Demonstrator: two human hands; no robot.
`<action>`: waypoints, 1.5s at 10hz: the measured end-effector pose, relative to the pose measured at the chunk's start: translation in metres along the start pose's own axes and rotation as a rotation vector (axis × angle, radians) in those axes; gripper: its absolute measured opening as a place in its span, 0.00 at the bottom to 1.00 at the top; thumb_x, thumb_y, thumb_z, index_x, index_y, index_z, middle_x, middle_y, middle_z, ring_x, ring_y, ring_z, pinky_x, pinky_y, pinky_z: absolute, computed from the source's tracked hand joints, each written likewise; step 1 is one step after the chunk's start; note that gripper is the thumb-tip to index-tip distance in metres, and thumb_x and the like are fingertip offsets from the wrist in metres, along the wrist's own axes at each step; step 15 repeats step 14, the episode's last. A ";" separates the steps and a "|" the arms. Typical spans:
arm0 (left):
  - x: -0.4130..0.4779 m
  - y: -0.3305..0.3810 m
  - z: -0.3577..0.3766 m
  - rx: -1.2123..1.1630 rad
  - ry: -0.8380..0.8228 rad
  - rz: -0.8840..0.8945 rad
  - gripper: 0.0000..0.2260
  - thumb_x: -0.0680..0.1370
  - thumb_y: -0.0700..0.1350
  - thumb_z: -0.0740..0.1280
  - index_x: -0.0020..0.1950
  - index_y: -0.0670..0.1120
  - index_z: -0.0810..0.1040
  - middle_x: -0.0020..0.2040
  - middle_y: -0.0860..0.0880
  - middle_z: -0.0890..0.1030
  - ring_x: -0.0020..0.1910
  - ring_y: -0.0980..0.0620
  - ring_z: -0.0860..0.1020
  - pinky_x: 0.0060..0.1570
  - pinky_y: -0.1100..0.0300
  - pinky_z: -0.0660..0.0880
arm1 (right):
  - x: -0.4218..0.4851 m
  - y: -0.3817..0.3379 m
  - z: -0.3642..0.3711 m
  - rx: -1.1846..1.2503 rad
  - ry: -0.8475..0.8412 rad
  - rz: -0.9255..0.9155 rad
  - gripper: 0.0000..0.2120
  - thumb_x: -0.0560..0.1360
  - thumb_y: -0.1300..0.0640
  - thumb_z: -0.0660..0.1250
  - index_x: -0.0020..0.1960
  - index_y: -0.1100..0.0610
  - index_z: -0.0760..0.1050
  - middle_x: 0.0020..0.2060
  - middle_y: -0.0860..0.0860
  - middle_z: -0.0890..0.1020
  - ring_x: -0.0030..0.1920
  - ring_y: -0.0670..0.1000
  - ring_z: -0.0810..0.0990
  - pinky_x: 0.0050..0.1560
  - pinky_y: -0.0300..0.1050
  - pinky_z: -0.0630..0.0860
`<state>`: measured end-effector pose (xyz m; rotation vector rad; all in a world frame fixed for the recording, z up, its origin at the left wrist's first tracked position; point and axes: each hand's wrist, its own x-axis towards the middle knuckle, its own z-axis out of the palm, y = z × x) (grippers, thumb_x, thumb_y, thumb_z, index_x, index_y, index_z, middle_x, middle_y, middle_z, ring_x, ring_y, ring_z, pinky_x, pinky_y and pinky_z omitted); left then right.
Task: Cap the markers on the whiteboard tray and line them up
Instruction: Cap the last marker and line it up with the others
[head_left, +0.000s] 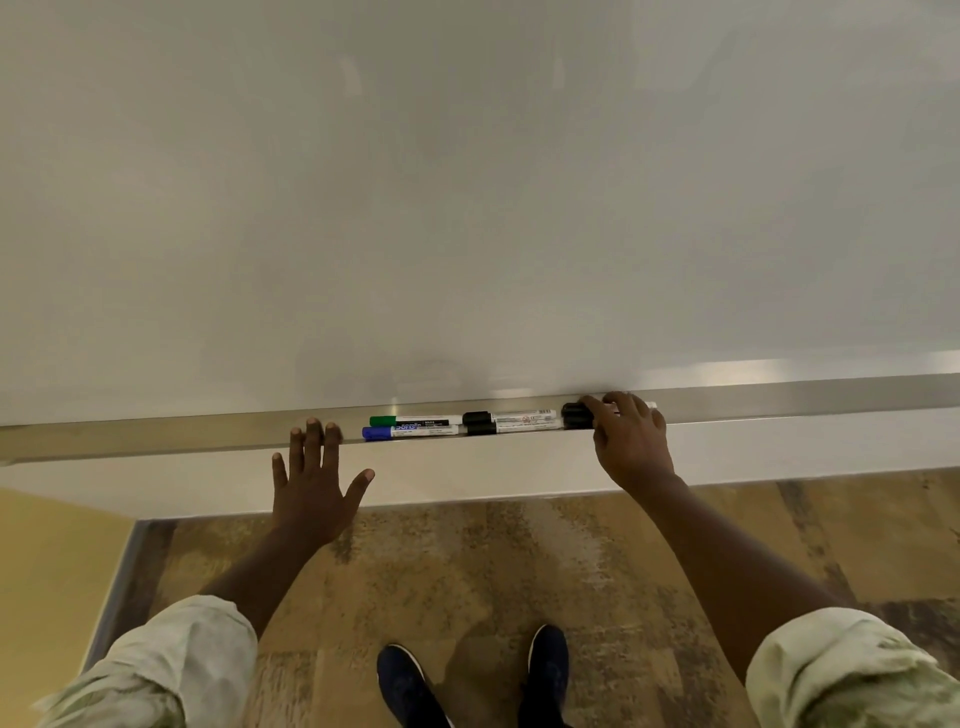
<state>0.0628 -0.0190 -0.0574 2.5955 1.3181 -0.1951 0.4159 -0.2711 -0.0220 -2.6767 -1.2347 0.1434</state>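
Head view, looking down: we see the tray (156, 439) running across under the whiteboard (467, 182), and we place everything else against that tray. Four capped markers lie in it near its middle, in two pairs laid end to end. The green marker (415, 420) sits at the back with the blue marker (410, 432) just in front of it, the two touching along their length, caps pointing left. Just beside them to the right lie two black markers (511, 422), also one behind the other, black caps to the left. A fifth marker (577, 415) with a black cap lies further right in the tray; most of its white barrel is hidden, with only its far end showing past the knuckles.

Our right hand (631, 441) rests over the tray on that fifth marker, fingers curled down onto it, fingertips touching the black cap. Whether the fingers actually pinch it or just press on it we cannot tell.

Our left hand (311, 483) is flat and spread wide, holding nothing, with its fingertips on the front edge of the tray, near the blue marker's cap but apart from it. The thumb points toward the markers from below the tray.

Below the tray we see a wooden floor (519, 561), two dark shoes (548, 670), and rolled-up pale sleeves (176, 660).
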 end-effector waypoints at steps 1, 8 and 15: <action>0.000 0.000 -0.001 0.005 -0.012 -0.009 0.41 0.77 0.69 0.49 0.82 0.46 0.43 0.82 0.43 0.41 0.80 0.42 0.38 0.77 0.37 0.44 | -0.003 -0.004 0.005 0.002 0.008 -0.035 0.21 0.77 0.58 0.63 0.69 0.49 0.71 0.63 0.54 0.75 0.67 0.59 0.69 0.64 0.64 0.67; -0.004 0.017 -0.009 0.057 -0.087 0.048 0.39 0.76 0.72 0.39 0.80 0.53 0.36 0.81 0.44 0.35 0.80 0.41 0.37 0.77 0.37 0.41 | -0.032 -0.063 0.017 -0.026 0.000 -0.313 0.28 0.80 0.47 0.57 0.78 0.52 0.56 0.73 0.59 0.67 0.74 0.60 0.63 0.73 0.62 0.60; -0.045 -0.025 -0.183 0.252 0.498 0.005 0.15 0.80 0.50 0.59 0.54 0.40 0.76 0.53 0.40 0.78 0.50 0.39 0.75 0.49 0.47 0.72 | 0.018 -0.328 -0.087 0.061 0.218 -0.951 0.15 0.79 0.48 0.59 0.57 0.58 0.74 0.51 0.57 0.79 0.52 0.59 0.75 0.51 0.54 0.72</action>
